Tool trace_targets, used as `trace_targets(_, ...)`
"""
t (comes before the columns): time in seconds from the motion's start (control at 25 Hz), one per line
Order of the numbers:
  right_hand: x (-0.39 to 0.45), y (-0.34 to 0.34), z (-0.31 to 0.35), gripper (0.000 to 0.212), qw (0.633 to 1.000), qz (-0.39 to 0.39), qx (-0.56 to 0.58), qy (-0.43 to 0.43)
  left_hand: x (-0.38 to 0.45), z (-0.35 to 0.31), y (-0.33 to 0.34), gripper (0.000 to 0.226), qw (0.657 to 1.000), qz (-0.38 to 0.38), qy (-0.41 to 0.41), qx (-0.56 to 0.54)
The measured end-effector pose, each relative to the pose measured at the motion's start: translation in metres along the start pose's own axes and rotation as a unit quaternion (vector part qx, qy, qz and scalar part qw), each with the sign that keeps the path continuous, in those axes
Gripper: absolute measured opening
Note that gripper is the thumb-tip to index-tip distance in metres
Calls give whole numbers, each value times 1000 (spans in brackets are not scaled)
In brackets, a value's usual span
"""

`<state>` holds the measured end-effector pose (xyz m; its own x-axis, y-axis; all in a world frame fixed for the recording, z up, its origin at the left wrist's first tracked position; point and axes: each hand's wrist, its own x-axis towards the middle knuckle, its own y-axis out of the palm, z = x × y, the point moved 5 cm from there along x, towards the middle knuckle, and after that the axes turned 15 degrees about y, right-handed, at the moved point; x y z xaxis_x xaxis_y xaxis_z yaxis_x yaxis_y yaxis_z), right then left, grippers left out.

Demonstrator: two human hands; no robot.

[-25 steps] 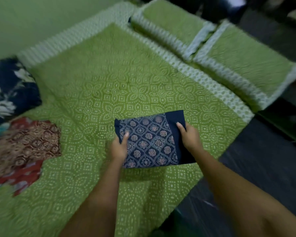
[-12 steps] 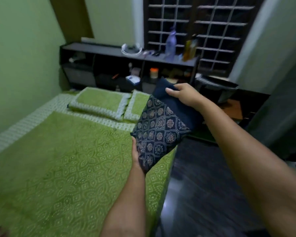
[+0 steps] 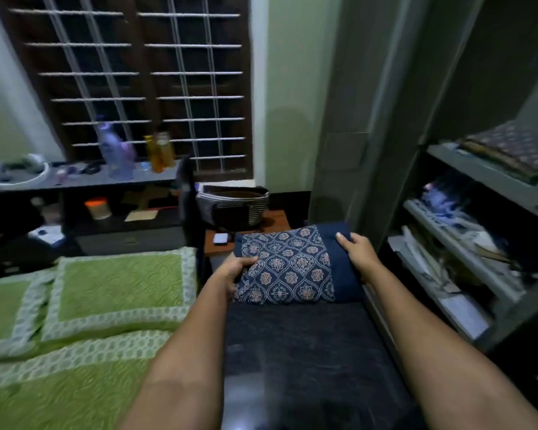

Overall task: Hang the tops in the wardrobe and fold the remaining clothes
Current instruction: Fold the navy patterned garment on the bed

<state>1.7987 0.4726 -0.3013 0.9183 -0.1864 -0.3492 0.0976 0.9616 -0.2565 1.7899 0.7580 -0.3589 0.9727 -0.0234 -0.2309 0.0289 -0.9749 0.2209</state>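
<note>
A folded navy cloth [image 3: 289, 265] with a pale floral print and a plain dark band hangs in the air in front of me, above the dark floor. My left hand [image 3: 235, 271] grips its left edge, thumb on top. My right hand [image 3: 356, 249] holds its right edge, at the plain band. The open wardrobe [image 3: 485, 181] stands to the right, its grey shelves close to my right hand. Another folded printed cloth [image 3: 510, 150] lies on an upper shelf.
The green bed [image 3: 59, 383] with two pillows [image 3: 118, 290] fills the lower left. A striped basket [image 3: 233, 206] sits on a small brown table [image 3: 274, 221] ahead. A dark shelf unit [image 3: 84, 181] with bottles runs under the barred window. Cluttered lower wardrobe shelves [image 3: 448, 243] are at the right.
I have turned right from the bed toward the wardrobe, carrying the folded navy cloth. It now lies level between both hands instead of tilted, and the wardrobe shelves have come into view.
</note>
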Motion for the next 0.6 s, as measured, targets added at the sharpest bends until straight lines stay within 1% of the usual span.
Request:
trace_targets(0.04, 11, -23, -4, 16, 1000, -26, 9, 10, 26, -3, 26, 38, 1000, 17, 12, 15)
trace_targets(0.12, 38, -66, -15, 21, 994, -107, 22, 29, 76, -13, 83, 47, 997, 54, 45, 41)
trace_targets(0.16, 57, -88, -22, 28, 987, -154, 30, 39, 106, -19, 115, 51, 993, 79, 65, 56)
trace_targets(0.2, 76, -107, -28, 38, 980, -190, 40, 42, 134, -26, 144, 55, 988, 99, 86, 74)
trace_targets(0.24, 99, -125, -36, 50, 974, -219, 51, 38, 161, -34, 172, 59, 984, 116, 108, 86)
trace_targets(0.28, 119, -145, -39, 57, 966, -248, 67, 39, 186, -44, 201, 65, 978, 136, 128, 94)
trace_targets(0.32, 130, -162, -34, 55, 958, -269, 87, 43, 211, -52, 228, 70, 971, 162, 146, 99)
trace_targets(0.4, 150, -200, -18, 33, 940, -307, 139, 44, 257, -66, 288, 77, 950, 236, 172, 110)
trace_targets(0.44, 160, -219, -9, 29, 932, -325, 159, 37, 278, -73, 315, 76, 939, 271, 179, 115)
trace_targets(0.48, 171, -240, -4, 33, 922, -347, 170, 33, 298, -79, 342, 73, 928, 306, 177, 118)
trace_targets(0.56, 198, -283, 0, 55, 899, -401, 173, 28, 331, -93, 400, 60, 898, 384, 173, 129)
trace_targets(0.6, 213, -306, -4, 57, 892, -415, 175, 23, 344, -101, 425, 55, 879, 417, 181, 143)
